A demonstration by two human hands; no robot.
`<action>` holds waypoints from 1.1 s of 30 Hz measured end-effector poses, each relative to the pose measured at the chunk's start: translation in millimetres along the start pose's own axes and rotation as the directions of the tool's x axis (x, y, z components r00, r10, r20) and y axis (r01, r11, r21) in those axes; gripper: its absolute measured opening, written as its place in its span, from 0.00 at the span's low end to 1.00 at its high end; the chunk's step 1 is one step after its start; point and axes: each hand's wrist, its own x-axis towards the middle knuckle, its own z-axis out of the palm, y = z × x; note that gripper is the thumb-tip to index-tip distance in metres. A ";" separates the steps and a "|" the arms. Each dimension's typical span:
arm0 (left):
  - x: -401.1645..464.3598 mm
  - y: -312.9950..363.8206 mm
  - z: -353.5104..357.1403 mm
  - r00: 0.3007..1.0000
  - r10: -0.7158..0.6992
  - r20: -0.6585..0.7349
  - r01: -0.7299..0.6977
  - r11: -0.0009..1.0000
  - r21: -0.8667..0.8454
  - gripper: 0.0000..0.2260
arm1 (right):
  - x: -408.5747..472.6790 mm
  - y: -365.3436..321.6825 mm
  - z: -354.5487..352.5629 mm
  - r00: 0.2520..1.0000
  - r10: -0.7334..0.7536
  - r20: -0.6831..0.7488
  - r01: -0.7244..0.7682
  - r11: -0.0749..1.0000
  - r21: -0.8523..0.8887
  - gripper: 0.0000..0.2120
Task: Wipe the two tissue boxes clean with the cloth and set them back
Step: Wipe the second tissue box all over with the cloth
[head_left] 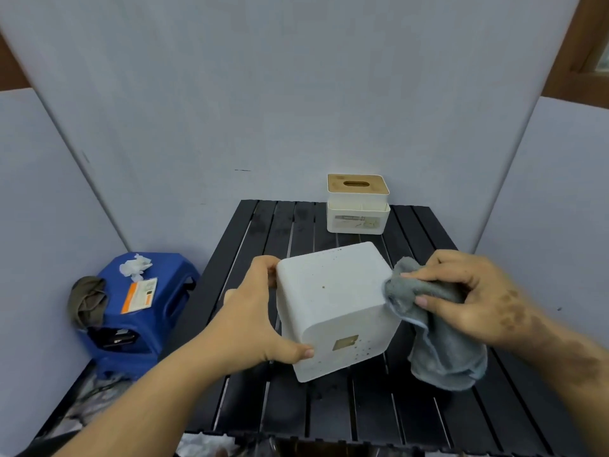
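Over the desk: the white tissue box (333, 308) was held tilted above the black slatted desk (329, 413), brown specks showing on its faces.
Left hand (257, 319): curled round the box's left side, thumb on the near face.
Right hand (468, 298): pinching the grey cloth (438, 338) against the box's right edge.
Second box (358, 204): standing at the far edge of the desk, wooden lid on, well apart.
Handling: the box looked light, rigid and smooth, likely slippery; gripping opposite walls seemed safest. The cloth was soft and limp.
Aside: a blue stool (145, 311).
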 end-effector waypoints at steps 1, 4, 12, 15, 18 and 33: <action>-1.1 3.5 5.2 1.000 -0.003 -0.019 0.003 1.000 -0.013 0.46 | 0.0 -7.0 6.4 0.999 0.007 -0.031 -0.009 0.996 -0.090 0.15; -3.9 16.0 24.4 0.994 -0.018 -0.106 0.014 0.999 -0.040 0.43 | -1.5 -50.0 43.9 0.994 -0.092 -0.052 0.075 0.961 -0.265 0.14; -7.2 28.4 44.3 0.977 -0.071 -0.203 0.060 0.996 -0.060 0.44 | 24.2 -21.2 25.3 0.959 0.212 -0.187 -0.244 0.955 -0.167 0.06; -10.1 32.6 51.4 0.977 -0.061 -0.205 0.045 0.996 -0.083 0.44 | 26.1 -22.9 29.0 0.940 0.275 -0.204 -0.319 0.919 -0.231 0.08; -14.4 34.7 55.6 0.970 -0.060 -0.235 0.038 0.995 -0.097 0.42 | 16.6 -60.8 58.7 0.994 0.038 -0.106 -0.067 0.956 -0.285 0.13; -17.9 39.7 63.9 0.968 -0.046 -0.245 0.025 0.996 -0.090 0.44 | 39.3 -67.0 64.3 0.999 0.036 0.007 -0.033 0.965 -0.260 0.11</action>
